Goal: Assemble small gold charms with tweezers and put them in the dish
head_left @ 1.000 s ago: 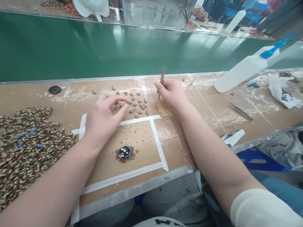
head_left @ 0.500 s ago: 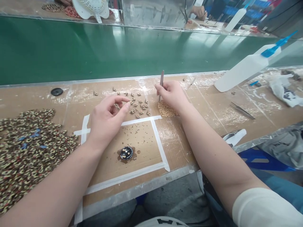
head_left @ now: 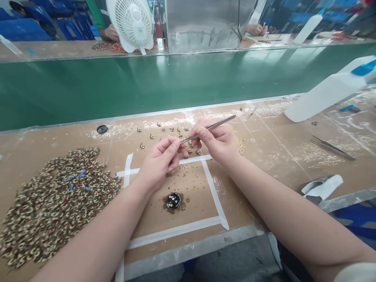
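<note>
My right hand (head_left: 219,141) grips metal tweezers (head_left: 221,122), held slanting with the tip down to the left. That tip meets the pinched fingertips of my left hand (head_left: 158,163); whatever sits between them is too small to make out. Behind and beneath the hands lie several small hooked, brown-and-cream pieces (head_left: 179,129), partly hidden. Tiny golden beads (head_left: 239,145) show just right of my right hand. Nearer me, a small round black dish (head_left: 173,204) with dark liquid and a few pale bits rests inside a white tape frame (head_left: 176,232).
A large heap of similar pieces (head_left: 64,203) covers the left. At right are a white bottle (head_left: 321,92), spare tweezers (head_left: 333,149) and a white-and-dark wrapped item (head_left: 323,188). A black disc (head_left: 102,129) lies far left. Beyond the green strip (head_left: 176,82) stand a fan (head_left: 132,23) and other people's hands.
My right hand has lifted the tweezers from the bead pile and moved left to my left hand. Both hands now meet, and the tweezers have tipped from upright to slanting. The view has shifted.
</note>
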Available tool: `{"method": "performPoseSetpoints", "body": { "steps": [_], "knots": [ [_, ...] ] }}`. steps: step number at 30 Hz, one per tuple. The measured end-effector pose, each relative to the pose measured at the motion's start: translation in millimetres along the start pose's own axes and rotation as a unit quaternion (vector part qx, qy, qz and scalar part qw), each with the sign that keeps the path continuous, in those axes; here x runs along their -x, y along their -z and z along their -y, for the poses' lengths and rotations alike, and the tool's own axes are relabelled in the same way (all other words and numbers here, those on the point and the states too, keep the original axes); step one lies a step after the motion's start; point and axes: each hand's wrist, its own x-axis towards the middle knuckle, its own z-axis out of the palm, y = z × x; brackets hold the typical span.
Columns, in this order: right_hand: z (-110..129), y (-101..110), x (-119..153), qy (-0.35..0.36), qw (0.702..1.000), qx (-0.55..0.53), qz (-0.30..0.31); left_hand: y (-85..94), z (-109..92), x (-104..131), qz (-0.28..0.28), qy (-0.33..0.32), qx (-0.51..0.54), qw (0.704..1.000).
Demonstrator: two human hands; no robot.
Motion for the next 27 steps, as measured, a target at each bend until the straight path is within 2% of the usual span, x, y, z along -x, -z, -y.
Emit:
{"method": "performPoseSetpoints", "body": {
  "steps": [6, 18, 27],
  "knots": [
    [-0.8, -2.3, 1.8, -0.034, 0.999, 0.000, -0.035, -1.9, -3.8, -1.6, 0.008, 0.040, 0.045, 0.998],
    [-2.8, -2.2, -0.3, 0.034, 0.999, 0.003, 0.007, -6.0, -4.9, 1.3, 0.000, 0.080, 0.064, 0.995],
    [-2.6, -2.2, 2.1, 0.015, 1.000, 0.000, 0.013, -6.2, -4.4, 1.3, -0.005, 0.090, 0.068, 0.994]
  ]
}}
